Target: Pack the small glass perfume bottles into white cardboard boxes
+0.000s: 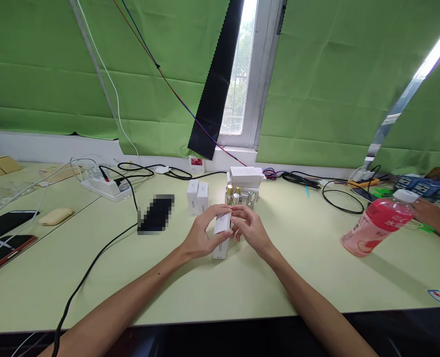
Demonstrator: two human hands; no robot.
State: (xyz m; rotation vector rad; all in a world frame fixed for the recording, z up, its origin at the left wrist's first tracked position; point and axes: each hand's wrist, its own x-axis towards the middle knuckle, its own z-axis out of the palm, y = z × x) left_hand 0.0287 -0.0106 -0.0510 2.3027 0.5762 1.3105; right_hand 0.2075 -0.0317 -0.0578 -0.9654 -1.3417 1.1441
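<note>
My left hand (202, 237) is wrapped round a small white carton (221, 235) that stands upright on the pale green table (205, 292). My right hand (250, 228) pinches the carton's top end with its fingertips. Just behind my hands stand several small bottles with gold and silver caps (238, 196). Two white cartons (197, 197) stand upright to their left. A stack of flat white boxes (245, 176) lies behind the bottles.
A pink drink bottle (376, 225) leans at the right, near another person's hand (430, 214). A white power strip (106, 187) with black cables sits at the back left. Phones (4, 238) lie at the left edge, a dark blurred object (156, 214) lies left of centre.
</note>
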